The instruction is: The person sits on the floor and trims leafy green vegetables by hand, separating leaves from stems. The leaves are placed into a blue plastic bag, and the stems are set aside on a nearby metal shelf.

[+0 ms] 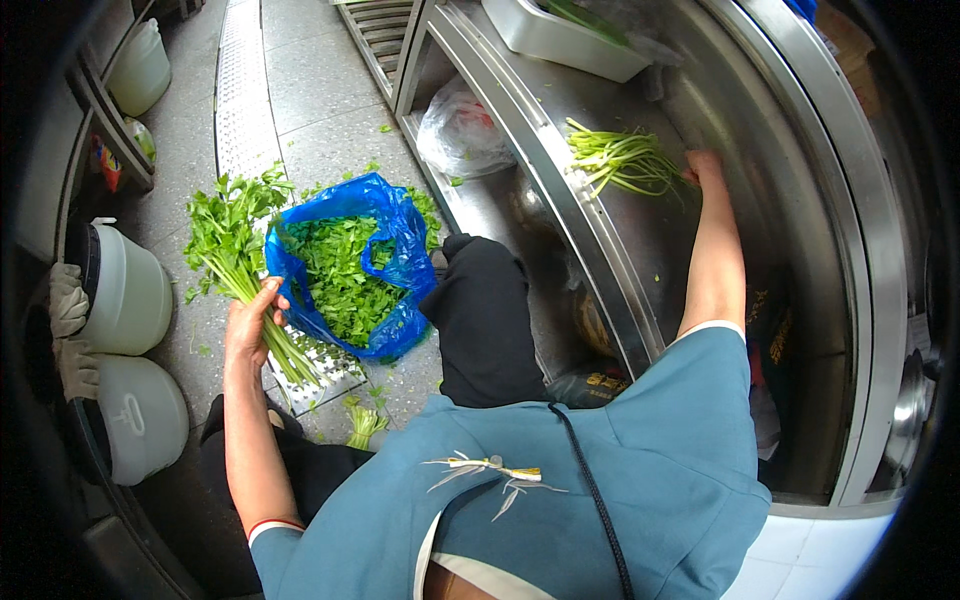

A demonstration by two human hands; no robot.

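Observation:
My left hand (251,322) grips a bunch of leafy green stems (225,247), which looks like Chinese celery; its leaves point away from me and its pale stalk ends hang toward me. Just right of it, a blue plastic bag (409,225) stands open on the floor, holding loose green leaves (337,277). On a stainless steel surface to the right lies a bundle of bare green stalks (622,157). My right hand (703,166) is curled at the bundle's far right end; its fingers are mostly hidden, so a grip on the stalks is unclear.
A white tub (562,37) with greens stands farther back on the steel surface. A clear plastic bag (465,131) sits on the shelf below. White plastic buckets (131,292) line the left side, with gloves (69,300) beside them. Cut stalks (365,426) lie near my legs.

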